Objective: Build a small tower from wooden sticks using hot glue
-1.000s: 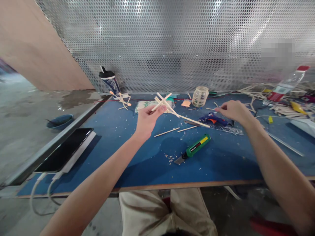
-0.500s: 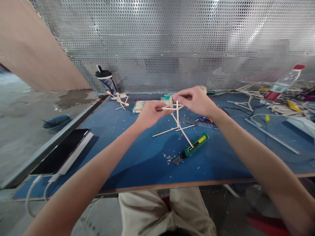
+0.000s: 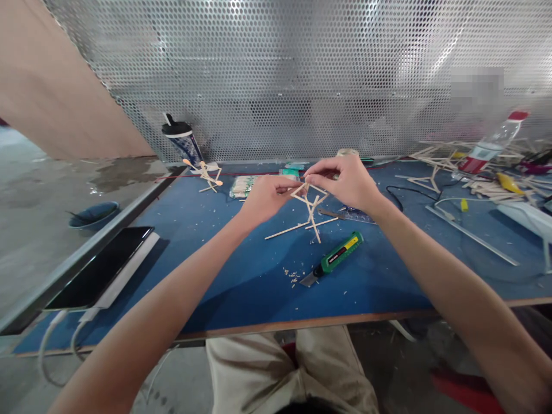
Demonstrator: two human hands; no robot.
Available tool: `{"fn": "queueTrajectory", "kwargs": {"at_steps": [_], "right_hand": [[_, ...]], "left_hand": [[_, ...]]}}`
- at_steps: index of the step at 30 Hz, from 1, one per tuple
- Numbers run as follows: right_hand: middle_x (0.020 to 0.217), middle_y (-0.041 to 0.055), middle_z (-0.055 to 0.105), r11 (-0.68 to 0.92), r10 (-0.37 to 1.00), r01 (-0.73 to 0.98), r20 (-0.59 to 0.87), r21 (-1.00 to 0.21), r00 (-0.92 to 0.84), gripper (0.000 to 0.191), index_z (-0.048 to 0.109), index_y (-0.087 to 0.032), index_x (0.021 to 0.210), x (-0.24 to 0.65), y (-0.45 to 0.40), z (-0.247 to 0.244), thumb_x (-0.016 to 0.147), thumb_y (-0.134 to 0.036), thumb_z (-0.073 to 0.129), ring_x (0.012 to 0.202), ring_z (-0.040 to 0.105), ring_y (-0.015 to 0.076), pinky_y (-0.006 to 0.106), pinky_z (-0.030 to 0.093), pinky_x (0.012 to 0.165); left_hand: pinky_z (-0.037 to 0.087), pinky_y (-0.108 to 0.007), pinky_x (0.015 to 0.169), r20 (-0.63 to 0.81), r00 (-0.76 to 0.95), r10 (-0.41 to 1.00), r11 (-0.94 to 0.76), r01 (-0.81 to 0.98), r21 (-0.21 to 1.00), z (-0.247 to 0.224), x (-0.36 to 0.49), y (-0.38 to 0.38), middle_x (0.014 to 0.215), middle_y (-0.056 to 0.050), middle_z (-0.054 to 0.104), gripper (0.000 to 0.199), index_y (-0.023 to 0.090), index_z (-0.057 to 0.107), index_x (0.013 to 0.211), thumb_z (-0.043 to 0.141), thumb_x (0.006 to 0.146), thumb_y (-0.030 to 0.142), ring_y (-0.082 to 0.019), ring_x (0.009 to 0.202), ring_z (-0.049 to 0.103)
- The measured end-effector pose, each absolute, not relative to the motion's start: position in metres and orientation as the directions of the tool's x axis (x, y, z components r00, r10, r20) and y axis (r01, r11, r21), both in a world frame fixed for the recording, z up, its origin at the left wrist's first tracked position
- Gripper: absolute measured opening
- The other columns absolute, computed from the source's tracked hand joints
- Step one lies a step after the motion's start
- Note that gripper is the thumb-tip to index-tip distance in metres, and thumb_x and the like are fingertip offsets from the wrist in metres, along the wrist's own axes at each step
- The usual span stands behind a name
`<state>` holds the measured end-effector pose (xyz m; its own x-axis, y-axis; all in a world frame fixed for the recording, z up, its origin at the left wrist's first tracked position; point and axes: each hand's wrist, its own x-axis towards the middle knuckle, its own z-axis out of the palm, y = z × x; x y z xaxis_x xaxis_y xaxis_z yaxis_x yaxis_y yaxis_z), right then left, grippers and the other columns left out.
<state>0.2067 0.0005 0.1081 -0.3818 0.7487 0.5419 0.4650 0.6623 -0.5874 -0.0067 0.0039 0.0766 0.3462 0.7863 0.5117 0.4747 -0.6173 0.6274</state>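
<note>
Between my hands is a small frame of thin wooden sticks, pale and joined at angles, with crossed legs hanging down. My left hand pinches its upper left part, fingertips closed on the sticks. From the upper right, my right hand grips the top with thumb and fingers together. Two loose sticks appear on the blue table below the frame. A green utility knife lies in front of it, blade out toward the left, beside small wood shavings.
At the left lie a phone and a white block with cables. A tumbler and a stick figure with orange tips stand at the back left. A plastic bottle and stick piles occupy the right. A perforated metal screen rises behind.
The stick frame has been turned and tilted in my hands; its long leg no longer reaches over the knife. My hands stay close together. The view has shifted slightly.
</note>
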Motion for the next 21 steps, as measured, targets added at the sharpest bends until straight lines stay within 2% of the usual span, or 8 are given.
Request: {"fn": "queueTrajectory", "kwargs": {"at_steps": [3,6,12,15,21], "right_hand": [[0.084,0.003,0.074,0.662,0.74,0.504,0.591,-0.555,-0.321,0.022,0.078,-0.024,0.09,0.21,-0.004,0.106,0.085,-0.041,0.066,0.072,0.059,0.0168,0.033,0.045,0.065],[0.083,0.0032,0.073,0.678,0.718,0.509,0.625,-0.53,-0.306,0.02,0.078,-0.023,0.09,0.211,-0.008,0.105,0.085,-0.04,0.066,0.069,0.056,0.0164,0.033,0.044,0.064],[0.086,0.0024,0.074,0.692,0.703,0.506,0.639,-0.515,-0.313,0.017,0.077,-0.025,0.088,0.213,-0.012,0.103,0.087,-0.037,0.065,0.075,0.059,0.0181,0.034,0.045,0.069],[0.089,0.0025,0.074,0.69,0.706,0.505,0.636,-0.519,-0.31,0.017,0.078,-0.025,0.089,0.214,-0.012,0.102,0.087,-0.037,0.065,0.077,0.06,0.0189,0.035,0.045,0.069],[0.086,0.0033,0.074,0.683,0.716,0.525,0.605,-0.507,-0.347,0.02,0.078,-0.025,0.091,0.213,-0.008,0.106,0.086,-0.041,0.066,0.077,0.06,0.0197,0.035,0.045,0.069]], "left_hand": [[0.037,-0.027,0.058,0.55,0.308,0.776,-0.614,0.565,0.551,0.072,-0.017,0.003,0.081,-0.005,0.074,0.025,0.022,0.079,0.099,0.06,0.09,0.037,-0.013,0.062,0.055],[0.03,-0.027,0.053,0.501,0.309,0.808,-0.563,0.653,0.506,0.057,-0.027,0.003,0.065,-0.003,0.068,0.025,0.021,0.078,0.084,0.061,0.088,0.039,-0.011,0.053,0.048],[0.035,-0.027,0.058,0.221,0.466,0.857,-0.511,0.709,0.486,0.028,-0.021,0.004,0.079,-0.006,0.072,0.024,0.02,0.075,0.083,0.065,0.081,0.042,-0.015,0.063,0.057],[0.037,-0.029,0.061,0.117,0.507,0.854,-0.498,0.733,0.463,0.023,-0.014,0.003,0.081,-0.007,0.072,0.021,0.019,0.073,0.084,0.063,0.081,0.038,-0.016,0.065,0.058],[0.039,-0.032,0.068,0.111,0.524,0.844,-0.521,0.754,0.401,0.018,-0.019,0.001,0.09,-0.012,0.069,0.021,0.017,0.068,0.085,0.054,0.089,0.031,-0.022,0.078,0.06]]}}
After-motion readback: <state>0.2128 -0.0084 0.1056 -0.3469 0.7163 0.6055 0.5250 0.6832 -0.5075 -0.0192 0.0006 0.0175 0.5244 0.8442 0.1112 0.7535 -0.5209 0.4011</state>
